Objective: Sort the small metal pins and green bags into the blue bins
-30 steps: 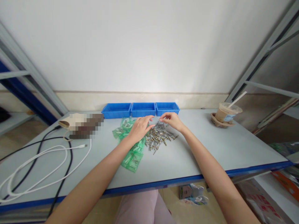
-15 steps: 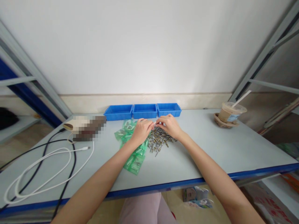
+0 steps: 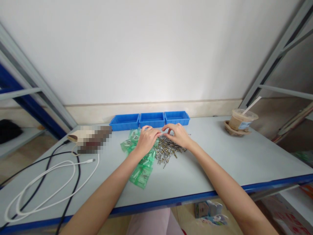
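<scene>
My left hand point(image 3: 147, 139) is closed, thumb and fingers pinched on a small pale item too small to name, above green plastic packets point(image 3: 141, 174) that hold small metal parts. Facing it, my right hand point(image 3: 176, 134) has its thumb and fingers curled at the same pale item, over a loose pile of metal pins point(image 3: 166, 150) with brass-coloured parts. What the right fingertips grip cannot be made out. Behind the hands stand three blue trays in a row: left point(image 3: 125, 122), middle point(image 3: 152, 120) and right point(image 3: 177, 117).
A cup with a straw point(image 3: 241, 120) sits in a cardboard holder at the right of the table point(image 3: 220, 153). White cable point(image 3: 52, 163) and black cables lie at the left, beside a blurred-out object point(image 3: 94, 140). Metal rack posts flank both sides.
The view has tilted slightly up. My right hand's fingers have opened into a wider arch, while the left hand keeps its pinch.
</scene>
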`<state>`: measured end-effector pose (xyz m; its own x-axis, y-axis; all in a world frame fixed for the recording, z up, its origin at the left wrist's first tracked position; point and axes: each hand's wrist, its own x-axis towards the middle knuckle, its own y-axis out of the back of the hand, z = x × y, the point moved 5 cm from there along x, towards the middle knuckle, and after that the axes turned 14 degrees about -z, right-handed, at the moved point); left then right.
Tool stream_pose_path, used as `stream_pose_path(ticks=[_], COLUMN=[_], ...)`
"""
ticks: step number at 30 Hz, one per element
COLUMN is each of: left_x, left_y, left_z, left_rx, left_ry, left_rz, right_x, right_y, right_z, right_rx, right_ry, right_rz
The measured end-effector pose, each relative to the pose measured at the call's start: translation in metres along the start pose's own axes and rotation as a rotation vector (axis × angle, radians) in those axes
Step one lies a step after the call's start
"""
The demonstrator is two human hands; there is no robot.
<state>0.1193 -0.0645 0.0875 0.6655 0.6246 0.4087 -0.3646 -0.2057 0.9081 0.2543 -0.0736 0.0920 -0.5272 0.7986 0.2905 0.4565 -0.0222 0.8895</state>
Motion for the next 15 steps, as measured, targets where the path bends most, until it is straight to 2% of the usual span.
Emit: stream_pose_path(ticks=[7, 12, 15], left_x=[0.0008, 0.0010, 0.0006], left_y=[-0.0040, -0.0057, -0.0044], left_z=[0.0008, 0.0051, 0.0035], left_rx=[-0.025, -0.009, 0.001], left_ry=[0.048, -0.063, -0.051], left_rz=[-0.027, -0.091, -0.088], right_x=[-0.0001, -0.0008, -0.0012], right_y=[0.0018, 0.0024, 0.0016], right_z=[-0.0081, -0.0075, -0.0066], right_rx=[-0.272, -0.237, -0.149], right_ry=[-0.023, 0.022, 0.051], right_rz=[0.042, -0.027, -0.054])
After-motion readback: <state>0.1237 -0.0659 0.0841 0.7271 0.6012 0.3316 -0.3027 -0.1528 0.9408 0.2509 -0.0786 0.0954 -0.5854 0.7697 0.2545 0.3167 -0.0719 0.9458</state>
